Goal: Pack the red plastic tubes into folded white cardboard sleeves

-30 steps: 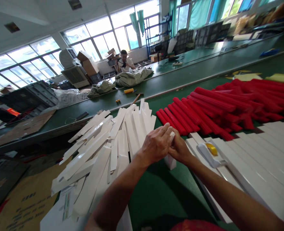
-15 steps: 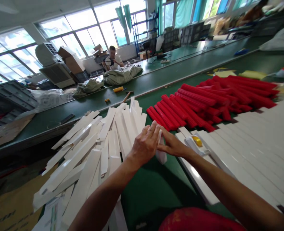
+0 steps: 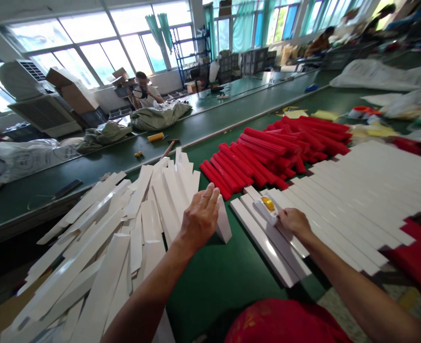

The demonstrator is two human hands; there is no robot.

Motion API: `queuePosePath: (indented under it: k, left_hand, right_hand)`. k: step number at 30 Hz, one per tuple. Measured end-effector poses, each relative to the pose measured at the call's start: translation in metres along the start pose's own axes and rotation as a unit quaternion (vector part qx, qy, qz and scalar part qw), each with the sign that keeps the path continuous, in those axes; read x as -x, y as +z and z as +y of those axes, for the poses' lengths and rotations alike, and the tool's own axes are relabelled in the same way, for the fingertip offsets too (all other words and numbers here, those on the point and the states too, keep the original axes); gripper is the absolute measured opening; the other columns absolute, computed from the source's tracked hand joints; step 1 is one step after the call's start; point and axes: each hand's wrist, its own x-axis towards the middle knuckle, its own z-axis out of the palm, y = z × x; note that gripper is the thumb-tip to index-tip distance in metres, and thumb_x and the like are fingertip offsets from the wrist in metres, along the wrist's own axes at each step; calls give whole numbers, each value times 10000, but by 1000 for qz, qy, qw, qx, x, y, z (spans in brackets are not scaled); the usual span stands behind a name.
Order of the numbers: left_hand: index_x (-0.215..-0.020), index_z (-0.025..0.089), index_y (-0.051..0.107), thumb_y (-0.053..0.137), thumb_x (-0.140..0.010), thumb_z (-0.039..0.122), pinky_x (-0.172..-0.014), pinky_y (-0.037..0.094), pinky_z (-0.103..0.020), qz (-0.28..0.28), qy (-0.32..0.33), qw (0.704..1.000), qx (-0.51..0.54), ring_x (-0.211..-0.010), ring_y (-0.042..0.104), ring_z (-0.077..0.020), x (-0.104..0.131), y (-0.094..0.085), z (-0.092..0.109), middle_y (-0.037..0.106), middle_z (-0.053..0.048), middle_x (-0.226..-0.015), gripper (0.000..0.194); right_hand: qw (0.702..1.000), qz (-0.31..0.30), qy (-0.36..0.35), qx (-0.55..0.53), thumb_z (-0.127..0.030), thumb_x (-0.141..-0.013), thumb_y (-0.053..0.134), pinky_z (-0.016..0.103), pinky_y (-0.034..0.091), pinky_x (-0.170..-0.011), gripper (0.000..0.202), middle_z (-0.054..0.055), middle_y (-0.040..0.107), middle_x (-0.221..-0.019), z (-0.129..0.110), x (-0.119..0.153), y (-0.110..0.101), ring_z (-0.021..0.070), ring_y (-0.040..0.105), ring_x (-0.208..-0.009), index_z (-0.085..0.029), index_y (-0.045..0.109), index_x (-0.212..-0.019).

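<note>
Left hand (image 3: 201, 214) against white box (image 3: 224, 221) (grip unclear), right hand (image 3: 294, 221) pinching tape dispenser (image 3: 266, 208), blurry-printed bag (image 3: 26, 157) at nine o'clock

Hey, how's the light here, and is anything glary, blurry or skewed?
Head view: windows glare almost white; head view: bright reflections streak the white boxes; head view: the left forearm darkens toward the bottom edge; head view: far workers at upper right look soft, and the scene slants.

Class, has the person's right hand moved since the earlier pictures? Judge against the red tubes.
Yes, rightward: against the red tubes, the right hand has shifted from beside the left hand to the tape dispenser.
</note>
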Motion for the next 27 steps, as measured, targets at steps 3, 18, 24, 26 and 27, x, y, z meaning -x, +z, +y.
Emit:
queuePosePath:
  k: [3,18,24,26,27]
  left_hand:
    - [-1308,90,521,471,-942,167,-978,528,-436,11,10,1000,1,-1194,583,-277,2,-1,4,581,-197,-1333,377]
    - [-1330,105,496,486,-926,137,-989,522,-449,40,5,999,22,-1223,563,-275,8,-1,0,579,-196,-1335,405]
    - [-1334,117,492,483,-923,128,-985,522,-446,50,-7,998,29,-1225,561,-271,7,2,-2,585,-183,-1330,411]
    - [-1326,112,498,487,-921,127,-984,522,-448,54,-10,998,28,-1223,563,-272,6,3,-2,588,-184,-1326,405]
    - [-1321,107,501,487,-921,127,-985,520,-449,54,-10,998,26,-1222,564,-274,6,3,-2,591,-187,-1321,401]
  right_hand:
    - [1000,-2,18,-4,-311,-863,472,267,400,-594,302,115,707,-777,-9,2,0,203,638,-707,-156,720,-788]
    - [989,8,-8,147,-237,-880,483,355,435,-740,360,197,584,-1100,65,11,-18,295,581,-990,-108,469,-1216]
    - [987,141,-64,48,-258,-767,629,508,412,-829,275,203,581,-1184,58,-5,-39,385,514,-1100,-192,631,-1034]
    - [990,115,-68,-38,-308,-784,621,448,425,-865,290,181,584,-1225,40,-5,-32,348,510,-1138,-178,651,-1041]
    - [993,73,-52,-83,-341,-790,614,395,446,-835,280,166,631,-1142,29,-4,-26,315,552,-1082,-159,665,-996]
